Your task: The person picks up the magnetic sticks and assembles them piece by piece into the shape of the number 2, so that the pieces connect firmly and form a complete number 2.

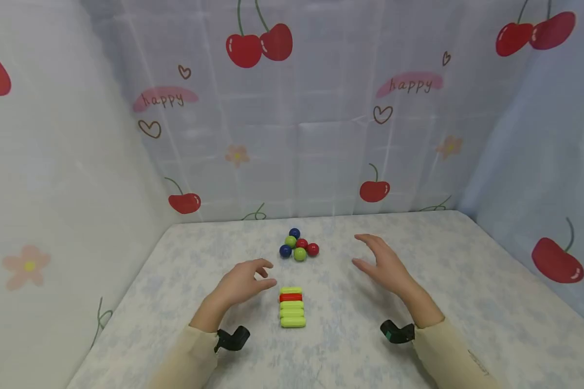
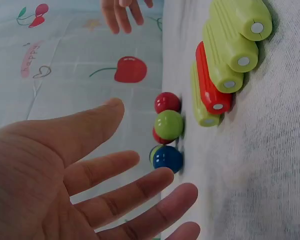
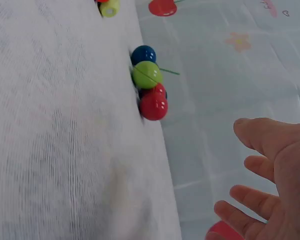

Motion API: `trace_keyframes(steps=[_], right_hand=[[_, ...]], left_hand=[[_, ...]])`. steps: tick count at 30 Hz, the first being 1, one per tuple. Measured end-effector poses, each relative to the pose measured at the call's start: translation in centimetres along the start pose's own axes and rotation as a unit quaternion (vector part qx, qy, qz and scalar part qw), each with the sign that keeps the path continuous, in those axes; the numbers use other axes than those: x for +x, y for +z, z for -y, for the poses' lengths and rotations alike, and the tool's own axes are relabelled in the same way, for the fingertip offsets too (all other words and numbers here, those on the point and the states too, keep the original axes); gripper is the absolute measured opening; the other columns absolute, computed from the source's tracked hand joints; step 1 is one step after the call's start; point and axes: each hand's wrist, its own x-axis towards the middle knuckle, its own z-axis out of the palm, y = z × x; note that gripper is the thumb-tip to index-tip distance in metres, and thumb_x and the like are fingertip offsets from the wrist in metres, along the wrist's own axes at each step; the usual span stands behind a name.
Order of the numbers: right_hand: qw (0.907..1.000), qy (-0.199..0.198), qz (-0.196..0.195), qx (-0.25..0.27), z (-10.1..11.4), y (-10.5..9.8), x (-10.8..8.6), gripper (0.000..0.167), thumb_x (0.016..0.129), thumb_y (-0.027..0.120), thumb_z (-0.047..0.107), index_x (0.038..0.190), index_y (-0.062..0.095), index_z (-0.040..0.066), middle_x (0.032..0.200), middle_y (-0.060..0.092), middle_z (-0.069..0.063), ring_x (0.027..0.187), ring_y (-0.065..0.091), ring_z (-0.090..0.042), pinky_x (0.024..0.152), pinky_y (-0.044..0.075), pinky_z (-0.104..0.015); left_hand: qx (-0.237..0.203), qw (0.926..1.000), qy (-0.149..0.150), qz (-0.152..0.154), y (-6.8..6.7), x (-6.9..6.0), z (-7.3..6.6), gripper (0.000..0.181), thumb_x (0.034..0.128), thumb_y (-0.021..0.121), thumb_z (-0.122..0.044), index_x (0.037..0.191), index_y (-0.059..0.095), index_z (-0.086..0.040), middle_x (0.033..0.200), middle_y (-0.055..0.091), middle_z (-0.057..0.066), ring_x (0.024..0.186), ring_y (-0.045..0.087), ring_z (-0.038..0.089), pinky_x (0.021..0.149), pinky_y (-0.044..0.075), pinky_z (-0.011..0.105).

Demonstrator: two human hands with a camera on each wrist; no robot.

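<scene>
Several yellow-green rods (image 1: 292, 313) and one red rod (image 1: 291, 297) lie side by side in a column on the table. Behind them sits a cluster of blue, green and red balls (image 1: 299, 254). My left hand (image 1: 243, 282) hovers just left of the rods, fingers apart and holding nothing; in the left wrist view the palm (image 2: 30, 175) shows empty. To the right of the balls my right hand (image 1: 383, 265) is raised above the table, thumb and fingers spread, touching nothing. The right wrist view shows that hand (image 3: 285, 175) and the balls (image 3: 153, 106) apart.
A pale patterned cloth covers the table (image 1: 340, 346). Curtains (image 1: 321, 135) printed with cherries, hearts and flowers stand behind it and at both sides. A black wrist camera (image 1: 232, 339) is on the left wrist, another (image 1: 397, 332) on the right.
</scene>
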Motion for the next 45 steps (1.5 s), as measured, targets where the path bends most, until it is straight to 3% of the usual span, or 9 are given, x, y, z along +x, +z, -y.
trace_keyframes(steps=[7,13,22,33,39,45], right_hand=[[0.9954,0.054,0.029,0.074,1.6,3.0,3.5,0.057,0.098,0.064,0.026,0.149,0.043,0.011,0.150,0.045,-0.019,0.131,0.053,-0.039,0.105,0.045,-0.057],[0.9840,0.118,0.048,0.124,2.0,5.8,5.8,0.053,0.099,0.062,0.025,0.148,0.044,0.017,0.149,0.047,-0.015,0.131,0.053,-0.036,0.102,0.049,-0.052],[0.9874,0.096,0.070,0.104,3.3,8.1,7.6,0.046,0.096,0.067,0.021,0.139,0.053,0.016,0.145,0.052,-0.014,0.128,0.056,-0.033,0.104,0.048,-0.050],[0.9931,0.095,0.047,0.051,2.4,9.2,7.6,0.031,0.094,0.070,0.022,0.124,0.062,0.017,0.119,0.068,-0.007,0.110,0.062,-0.024,0.099,0.051,-0.044],[0.9938,0.090,0.050,0.042,2.1,8.2,6.9,0.025,0.093,0.072,0.022,0.115,0.064,0.015,0.106,0.070,-0.005,0.097,0.063,-0.021,0.089,0.053,-0.041],[0.9926,0.084,0.070,0.052,2.0,7.0,5.5,0.025,0.091,0.074,0.019,0.113,0.065,0.013,0.107,0.069,-0.006,0.093,0.061,-0.019,0.084,0.053,-0.037]], left_hand=[[-0.073,0.9936,0.070,0.051,1.6,2.6,0.3,0.040,0.0942,0.069,-0.035,0.128,0.065,-0.014,0.110,0.069,0.002,0.095,0.062,0.017,0.082,0.053,0.036],[-0.121,0.9846,0.104,0.072,3.2,3.3,1.5,0.028,0.0952,0.069,-0.029,0.120,0.069,-0.017,0.107,0.068,-0.002,0.094,0.060,0.014,0.083,0.050,0.030],[-0.169,0.9757,0.106,0.090,3.8,3.3,2.8,0.020,0.0946,0.070,-0.028,0.112,0.072,-0.018,0.106,0.069,-0.005,0.091,0.057,0.014,0.080,0.048,0.027],[-0.164,0.9772,0.117,0.067,4.6,3.5,3.2,0.013,0.0936,0.071,-0.024,0.106,0.074,-0.021,0.096,0.068,-0.005,0.083,0.057,0.013,0.073,0.048,0.025],[-0.151,0.9795,0.117,0.063,4.6,3.8,3.3,0.014,0.0933,0.071,-0.020,0.107,0.074,-0.021,0.092,0.066,-0.004,0.082,0.056,0.012,0.072,0.047,0.024],[-0.144,0.9804,0.119,0.063,4.6,4.0,3.4,0.018,0.0920,0.071,-0.012,0.109,0.073,-0.018,0.092,0.064,-0.002,0.082,0.054,0.013,0.070,0.046,0.024]])
